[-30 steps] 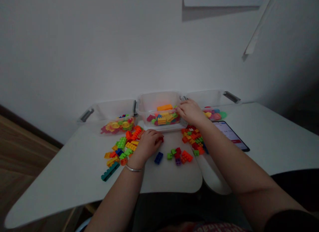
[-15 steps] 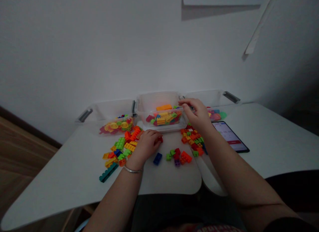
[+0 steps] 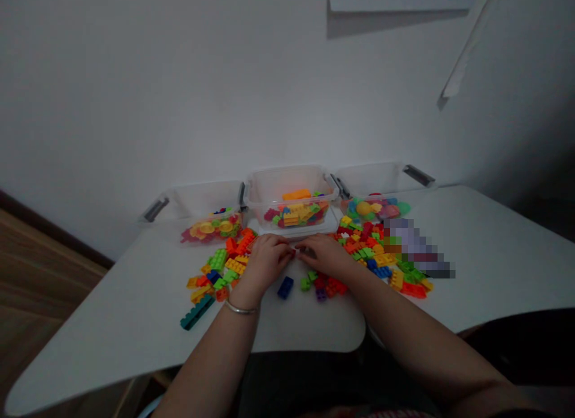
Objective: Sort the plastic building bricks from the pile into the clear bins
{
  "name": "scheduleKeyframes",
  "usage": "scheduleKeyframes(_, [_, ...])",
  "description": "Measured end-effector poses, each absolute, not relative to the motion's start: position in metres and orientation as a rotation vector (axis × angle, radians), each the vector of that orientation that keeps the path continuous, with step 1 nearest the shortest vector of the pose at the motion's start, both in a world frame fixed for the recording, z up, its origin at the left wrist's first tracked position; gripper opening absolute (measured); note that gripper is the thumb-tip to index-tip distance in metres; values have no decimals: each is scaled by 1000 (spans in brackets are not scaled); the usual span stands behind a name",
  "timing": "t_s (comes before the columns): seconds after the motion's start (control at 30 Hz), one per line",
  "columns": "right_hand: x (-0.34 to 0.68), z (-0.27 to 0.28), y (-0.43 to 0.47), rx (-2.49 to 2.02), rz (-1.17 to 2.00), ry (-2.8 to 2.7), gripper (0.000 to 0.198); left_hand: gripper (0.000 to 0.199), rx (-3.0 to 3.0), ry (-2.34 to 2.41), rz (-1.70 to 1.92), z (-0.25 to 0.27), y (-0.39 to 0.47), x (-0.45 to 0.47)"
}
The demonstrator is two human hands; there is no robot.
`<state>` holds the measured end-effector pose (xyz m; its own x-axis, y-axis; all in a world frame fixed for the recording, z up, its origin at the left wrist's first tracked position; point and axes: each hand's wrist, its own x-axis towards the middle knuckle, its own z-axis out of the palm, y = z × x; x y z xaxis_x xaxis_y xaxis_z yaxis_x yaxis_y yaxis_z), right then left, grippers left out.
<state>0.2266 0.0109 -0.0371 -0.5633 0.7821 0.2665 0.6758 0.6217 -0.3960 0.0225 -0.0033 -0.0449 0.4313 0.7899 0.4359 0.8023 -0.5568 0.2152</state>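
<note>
Above the table's middle, my left hand [image 3: 268, 259] and my right hand [image 3: 324, 255] meet at the fingertips. Both are closed in a pinch around a small red toy brick [image 3: 295, 253], mostly hidden by the fingers. Just below my left hand lies a dark blue brick [image 3: 285, 287]. Under my right wrist sit a green brick [image 3: 306, 283], a purple brick [image 3: 320, 294] and some red and orange bricks [image 3: 335, 286], partly covered by the forearm.
A clear box [image 3: 291, 178] with bricks stands at the back, flanked by a left clear box [image 3: 206, 193] and a right clear box [image 3: 372, 175]. Loose bricks lie left [image 3: 218, 259] and right [image 3: 384, 259]. A pixelated phone-like shape [image 3: 417, 250] is at right.
My right hand has come down from the middle box to meet my left hand at the red brick. The right-hand brick pile, previously behind my right arm, now shows more fully.
</note>
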Motion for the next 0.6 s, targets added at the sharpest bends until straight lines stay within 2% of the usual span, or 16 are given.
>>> scheduleKeyframes(0.17, [225, -39, 13, -1097, 411, -2381, 30, 8, -2682, -1449, -830, -43, -3, 25])
scheduleKeyframes(0.37, [224, -36, 11, -1035, 562, -2246, 28, 10, -2744, -1378, -1107, -42, -4, 28])
scheduleKeyframes(0.6, [221, -37, 11, -961, 851, -2007, 27, 9, -2723, -1273, -1243, -43, -3, 27])
